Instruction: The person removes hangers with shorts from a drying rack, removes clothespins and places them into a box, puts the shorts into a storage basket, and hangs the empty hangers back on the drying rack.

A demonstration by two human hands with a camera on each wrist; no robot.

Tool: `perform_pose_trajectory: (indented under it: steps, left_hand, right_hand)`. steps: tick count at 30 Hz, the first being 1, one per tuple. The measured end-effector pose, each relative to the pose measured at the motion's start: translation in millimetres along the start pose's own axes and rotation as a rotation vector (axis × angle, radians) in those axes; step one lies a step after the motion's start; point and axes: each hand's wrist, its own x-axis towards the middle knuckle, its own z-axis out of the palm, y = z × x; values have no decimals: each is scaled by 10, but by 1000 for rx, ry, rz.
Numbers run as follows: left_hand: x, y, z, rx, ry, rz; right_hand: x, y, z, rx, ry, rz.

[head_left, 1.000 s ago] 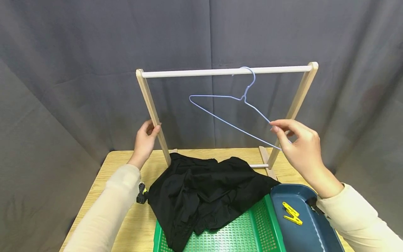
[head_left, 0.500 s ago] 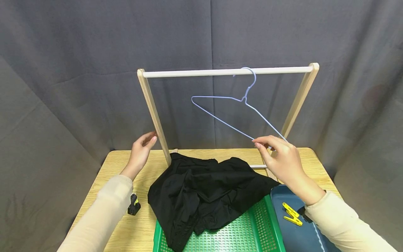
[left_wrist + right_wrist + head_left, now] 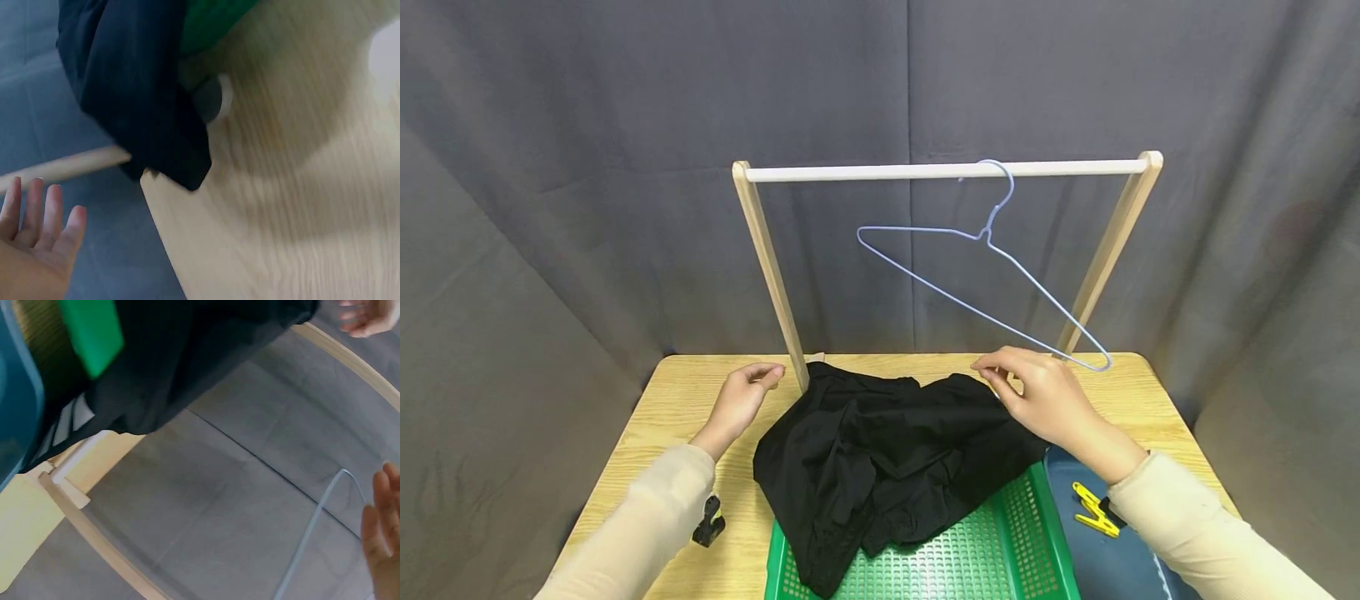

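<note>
Left hand (image 3: 741, 402): extended forward, palm turned inward, fingers loosely curled, thumb uppermost, nothing gripped; in the left wrist view the fingers (image 3: 39, 209) lie nearly straight and close together. Left forearm: cream sleeve, angled in from the lower left.

Right hand (image 3: 1037, 393): extended forward, palm down, fingers relaxed and slightly spread, gripping nothing. Right forearm: cream sleeve, entering from the lower right.

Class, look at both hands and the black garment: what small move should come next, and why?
Probably both hands close on the black garment. The right hand hovers at its far edge, the left hand open beside it; the hanger hangs bare on the rail.
</note>
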Motion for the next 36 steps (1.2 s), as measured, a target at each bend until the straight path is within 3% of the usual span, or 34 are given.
perform_pose_trajectory:
  steps: [4, 7, 10, 14, 18, 22, 31, 36]
  left_hand:
    - [-73, 6, 124, -59, -59, 23]
    - [-123, 11, 225, -10, -119, 47]
    - [-159, -9, 314, 67, -185, 53]
    - [-171, -48, 375, 116, -244, 33]
    - [-176, -68, 385, 163, -252, 17]
    - [-202, -71, 365, 207, -252, 13]
    - [-243, -97, 358, 256, -185, 4]
    - [-235, -139, 373, 271, -96, 45]
  right_hand:
    - [-35, 78, 123, -11, -37, -112]
    - [-77, 151, 211, -33, -83, -126]
    - [-129, 217, 286, -54, -166, -77]
    - [-188, 277, 362, -81, -345, 45]
    - [-253, 329, 414, -118, -528, 175]
    - [-309, 369, 458, -142, -634, 236]
    - [-465, 465, 534, -174, -674, 279]
    - [-514, 516, 540, -190, -601, 204]
